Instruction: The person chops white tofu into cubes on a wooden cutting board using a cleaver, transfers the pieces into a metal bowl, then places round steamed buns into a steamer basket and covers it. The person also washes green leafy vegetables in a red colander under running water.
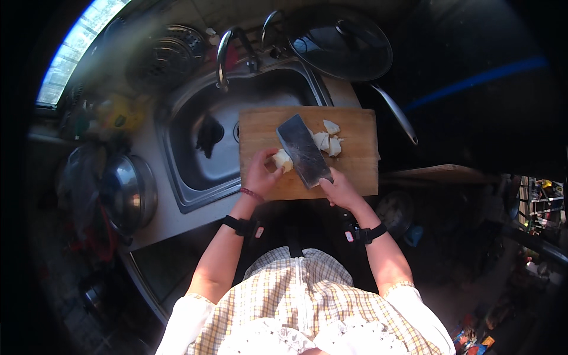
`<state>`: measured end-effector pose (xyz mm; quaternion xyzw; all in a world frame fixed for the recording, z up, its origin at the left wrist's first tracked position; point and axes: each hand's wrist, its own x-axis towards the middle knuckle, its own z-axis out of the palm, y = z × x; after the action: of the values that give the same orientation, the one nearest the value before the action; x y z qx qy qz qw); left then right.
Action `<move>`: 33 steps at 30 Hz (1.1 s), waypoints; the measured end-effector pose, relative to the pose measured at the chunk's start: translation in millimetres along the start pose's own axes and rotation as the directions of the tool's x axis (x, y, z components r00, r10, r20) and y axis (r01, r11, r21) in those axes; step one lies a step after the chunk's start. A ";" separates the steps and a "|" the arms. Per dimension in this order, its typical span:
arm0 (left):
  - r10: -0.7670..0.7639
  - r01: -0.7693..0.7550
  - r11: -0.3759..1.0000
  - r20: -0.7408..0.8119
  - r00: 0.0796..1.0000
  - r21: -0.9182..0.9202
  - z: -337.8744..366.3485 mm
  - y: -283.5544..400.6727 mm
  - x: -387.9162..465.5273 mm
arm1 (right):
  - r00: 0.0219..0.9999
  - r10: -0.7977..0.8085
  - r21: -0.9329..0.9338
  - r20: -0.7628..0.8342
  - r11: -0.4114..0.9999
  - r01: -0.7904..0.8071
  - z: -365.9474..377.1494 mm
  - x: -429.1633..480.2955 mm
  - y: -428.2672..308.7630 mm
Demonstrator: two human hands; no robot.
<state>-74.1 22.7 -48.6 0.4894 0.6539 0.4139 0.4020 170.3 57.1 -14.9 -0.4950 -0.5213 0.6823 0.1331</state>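
On a wooden cutting board [355, 173], my right hand [341, 188] grips a broad cleaver [304, 151] at its near end. The blade lies tilted flat-side up, its far end pointing up and to the left. My left hand [261, 174] holds a pale, whitish food chunk [283, 160] between thumb and fingers, right beside the blade's left edge. Several cut pieces [335, 146] of the same pale food sit to the right of the cleaver. The blade partly covers one of them. What the food is, I cannot tell.
The board rests across the right part of a steel sink [177, 177] with a curved faucet [222, 57]. Dark matter [209, 136] lies in the basin. A glass lid [341, 44] stands behind; a pan handle [397, 115] is at right. Left is a metal bowl [126, 193].
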 end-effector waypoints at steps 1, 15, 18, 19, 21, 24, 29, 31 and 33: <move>0.022 -0.022 1.000 -0.005 1.000 0.016 -1.7 1.1 -0.6 | 0.999 0.012 0.083 0.031 0.996 -0.015 -2.9 0.2 1.4; -0.039 0.046 0.995 -0.074 0.996 0.089 -1.2 -2.7 -18.4 | 0.750 -0.600 -0.604 -0.278 0.717 0.350 39.2 -44.1 -27.9; 0.008 0.015 0.976 -0.103 0.995 0.217 4.6 -3.2 -16.6 | 0.956 -0.260 -0.703 -0.137 0.706 0.091 53.0 -22.7 -17.3; 0.009 0.014 0.974 -0.100 0.995 0.227 5.1 -3.9 -15.6 | 0.933 -0.331 -0.701 -0.142 0.699 0.141 52.4 -19.5 -10.8; 0.019 0.006 0.974 -0.107 0.994 0.227 4.5 -5.9 -16.1 | 0.936 -0.321 -0.700 -0.145 0.702 0.133 50.6 -14.1 0.4; -0.037 0.049 0.985 -0.076 0.996 0.167 0.7 -11.7 -14.9 | 0.923 -0.356 -0.461 -0.143 0.850 0.257 30.2 -3.8 5.5; -0.081 0.093 0.984 0.084 0.993 -0.154 -17.0 -22.6 -8.1 | 0.998 -0.025 -0.107 -0.057 0.994 0.019 -2.4 2.2 0.5; -0.061 0.084 0.974 0.116 0.991 -0.211 -21.8 -22.4 -5.3 | 0.986 -0.108 -0.185 -0.128 0.979 0.083 -4.8 -0.6 1.3; -0.116 0.147 0.964 0.147 0.982 -0.220 -23.6 -17.6 -3.9 | 0.942 -0.285 -0.334 -0.178 0.918 0.215 -1.9 -4.7 3.3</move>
<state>-100.7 12.3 -56.7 0.4216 0.6045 0.4257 0.5250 175.1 53.5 -15.0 -0.5119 -0.6628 0.5094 0.1978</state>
